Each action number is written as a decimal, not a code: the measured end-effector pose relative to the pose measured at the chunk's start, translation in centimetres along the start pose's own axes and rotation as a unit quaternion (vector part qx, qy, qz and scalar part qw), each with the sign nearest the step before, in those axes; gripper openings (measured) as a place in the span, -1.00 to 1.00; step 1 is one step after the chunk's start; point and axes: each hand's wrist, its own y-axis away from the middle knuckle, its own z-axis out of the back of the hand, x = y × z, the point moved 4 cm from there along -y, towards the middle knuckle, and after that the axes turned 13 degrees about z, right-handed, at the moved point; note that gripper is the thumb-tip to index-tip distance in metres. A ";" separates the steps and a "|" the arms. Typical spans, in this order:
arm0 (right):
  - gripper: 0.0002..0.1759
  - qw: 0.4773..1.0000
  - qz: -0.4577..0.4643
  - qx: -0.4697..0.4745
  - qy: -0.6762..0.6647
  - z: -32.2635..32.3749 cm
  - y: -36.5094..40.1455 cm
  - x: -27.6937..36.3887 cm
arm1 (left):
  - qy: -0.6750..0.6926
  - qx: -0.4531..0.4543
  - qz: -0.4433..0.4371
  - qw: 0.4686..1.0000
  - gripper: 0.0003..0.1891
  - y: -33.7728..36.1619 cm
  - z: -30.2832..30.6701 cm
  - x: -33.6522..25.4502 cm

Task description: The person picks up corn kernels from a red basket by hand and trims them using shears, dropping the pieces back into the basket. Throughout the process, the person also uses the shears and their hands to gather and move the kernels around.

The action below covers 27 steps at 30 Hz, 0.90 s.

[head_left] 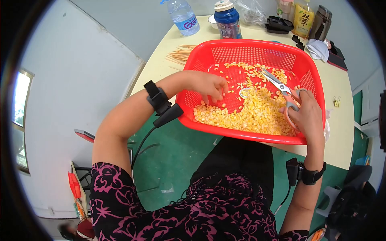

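Roughly at the centre of the frame, red basket (249,135) sitting at the near edge of a pale table (341,132). Inside, corn kernels (249,114) heaped thick across the lower right half, thinning to a loose scatter toward the upper wall. Left hand (207,85) reaching in over the left rim, fingers bent down, tips touching the kernels at the fringe of the heap; no telling whether pinching one or merely raking. Right hand (307,116) at the right side of the basket, clenched through the pink handles of scissors (277,84), blades nearly together and pointing up-left above the heap, whether hovering or lying on it impossible to say. Small pale ring-shaped thing (244,93) just left of the blades, too small to identify. Black bands with cables on both wrists. At the basket's upper left, bundle of wooden skewers (181,54) lying on the table, touched by neither hand. Along the top of the frame, water bottle (183,16) and blue jar (228,20), well apart from both hands. As for progress, judged only from the lie of things: kernels already loose and mostly gathered into one heap, no cob anywhere in view; scattered ones in the upper half not yet drawn in, skewers bare; probably well along, not finished.
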 end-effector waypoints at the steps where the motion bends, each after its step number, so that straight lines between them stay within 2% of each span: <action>1: -0.63 1.000 0.003 -0.001 0.001 0.0 0.0 0.0 | -0.111 -0.027 0.021 0.993 -0.45 0.2 0.3 -0.1; 3: -0.63 1.000 0.013 -0.002 0.004 0.0 0.0 0.0 | -0.324 -0.082 0.058 0.941 -0.42 0.9 1.1 -0.5; 6: -0.61 1.000 0.010 0.003 0.002 -0.2 0.0 -0.1 | -0.455 -0.060 0.081 0.885 -0.39 2.0 -1.0 -0.1; 9: -0.60 1.000 -0.001 0.014 0.001 -0.1 0.0 -0.1 | -0.455 -0.089 0.128 0.877 -0.38 2.3 -2.0 -0.9; 12: -0.59 1.000 -0.007 0.019 0.003 -0.2 0.1 -0.2 | -0.460 -0.111 0.115 0.873 -0.43 1.8 -2.3 -0.9; 15: -0.59 1.000 0.003 0.012 0.003 -0.3 0.1 -0.2 | -0.360 -0.047 0.050 0.930 -0.52 0.8 -2.3 -0.2; 18: -0.58 1.000 -0.004 0.015 0.004 -0.3 0.1 -0.2 | -0.196 -0.042 -0.002 0.980 -0.65 0.9 -1.2 -0.2; 21: -0.58 1.000 -0.010 0.021 0.001 -0.3 0.0 -0.1 | -0.026 -0.070 -0.026 0.997 -0.73 1.4 0.8 -0.7; 22: -0.57 1.000 -0.012 0.026 0.004 -0.3 0.0 -0.2 | -0.034 -0.126 -0.009 0.991 -0.77 1.5 1.5 -0.7; 25: -0.56 0.999 -0.017 0.034 0.009 -0.3 -0.1 -0.3 | -0.272 -0.235 -0.021 0.933 -0.78 1.6 2.1 -1.1; 27: -0.55 0.999 -0.020 0.033 0.009 -0.3 0.0 -0.3 | -0.367 -0.246 0.018 0.897 -0.79 0.7 1.9 -0.1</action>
